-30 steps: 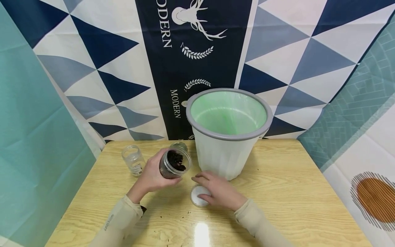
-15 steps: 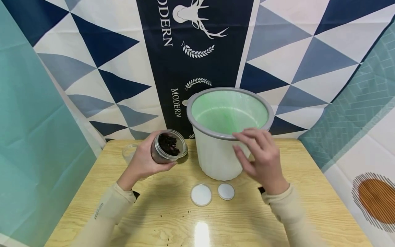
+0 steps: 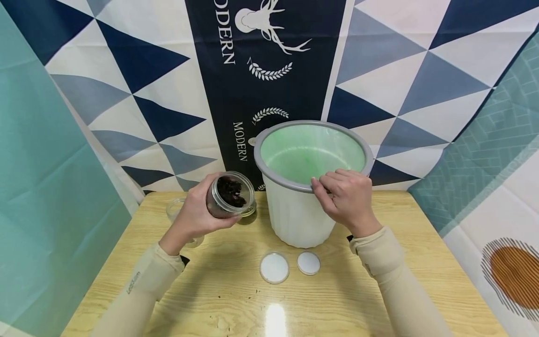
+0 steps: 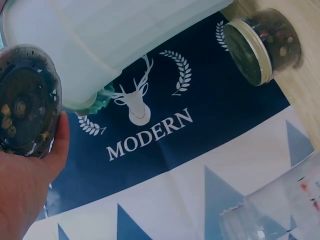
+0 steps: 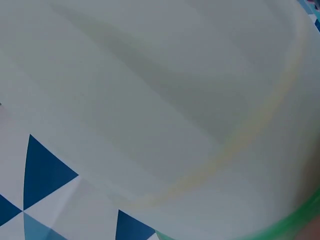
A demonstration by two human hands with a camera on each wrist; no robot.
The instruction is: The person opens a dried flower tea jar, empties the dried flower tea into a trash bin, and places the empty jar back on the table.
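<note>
My left hand (image 3: pixel 194 213) grips an uncapped clear jar (image 3: pixel 220 208), its mouth tilted toward me and to the right. Dark dried pieces (image 3: pixel 230 191) lie inside it. The left wrist view shows the jar's base (image 4: pixel 25 105) above the left hand (image 4: pixel 27 187). My right hand (image 3: pixel 347 199) holds the near right part of the grey rim of a white trash can (image 3: pixel 294 217), fingers curled over it. A green liner (image 3: pixel 307 159) covers its inside. White can wall (image 5: pixel 125 100) fills most of the right wrist view; only a sliver of hand shows at its lower right.
Two round white lids, a larger one (image 3: pixel 274 267) and a smaller one (image 3: pixel 309 263), lie before the can. A lidded jar (image 4: pixel 262 47) with dark contents stands behind the held jar. A clear jar (image 4: pixel 275 200) stands left, partly hidden by my left hand in the head view. Dark crumbs dot the wooden table (image 3: pixel 202 290).
My right hand has left the lid area, uncovering the smaller lid, and risen to take hold of the can's rim. The left hand has moved the jar slightly up and left.
</note>
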